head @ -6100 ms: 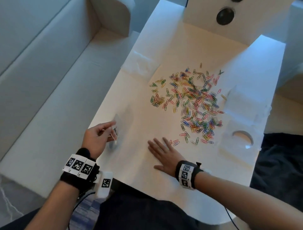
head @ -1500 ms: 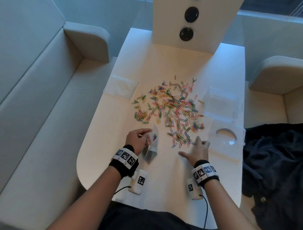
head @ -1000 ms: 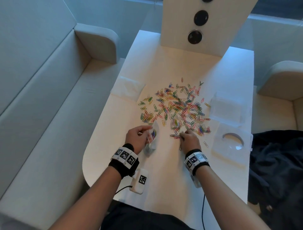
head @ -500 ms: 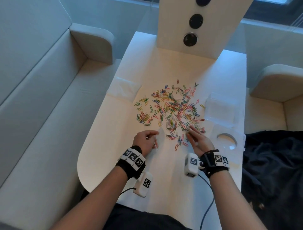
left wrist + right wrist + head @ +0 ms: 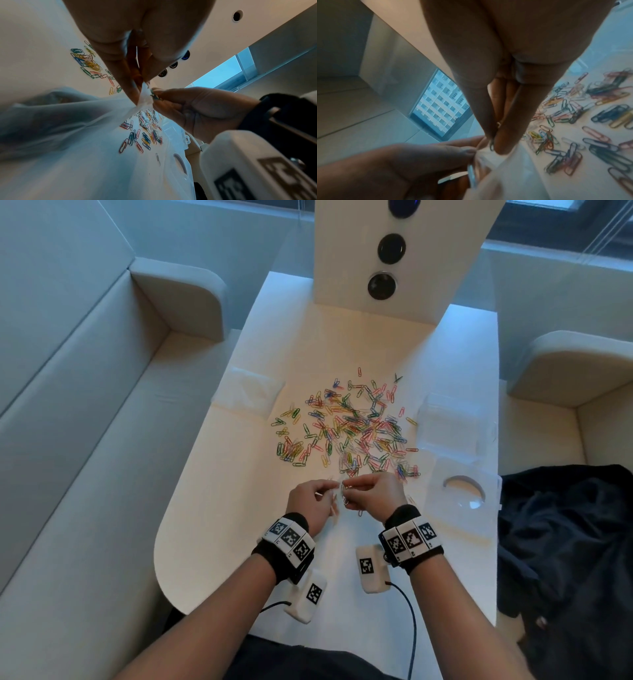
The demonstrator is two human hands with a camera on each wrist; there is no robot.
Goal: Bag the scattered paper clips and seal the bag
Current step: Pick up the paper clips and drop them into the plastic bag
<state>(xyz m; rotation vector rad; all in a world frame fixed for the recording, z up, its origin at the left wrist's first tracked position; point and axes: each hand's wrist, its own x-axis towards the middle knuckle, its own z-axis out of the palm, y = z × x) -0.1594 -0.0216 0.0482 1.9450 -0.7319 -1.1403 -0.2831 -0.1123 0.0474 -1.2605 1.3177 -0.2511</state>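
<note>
- table (image 5: pixel 219 542) carries the clip pile (image 5: pixel 346 433) just beyond both hands; most clips look unbagged.
- bag (image 5: pixel 96 142) hangs at the near edge of the pile, its mouth pinched by the left hand (image 5: pixel 310 503).
- right hand (image 5: pixel 373 494) pinches a few clips (image 5: pixel 154 96) at the bag mouth.
- advice: spread the mouth wider, release clips only once they are inside.
</note>
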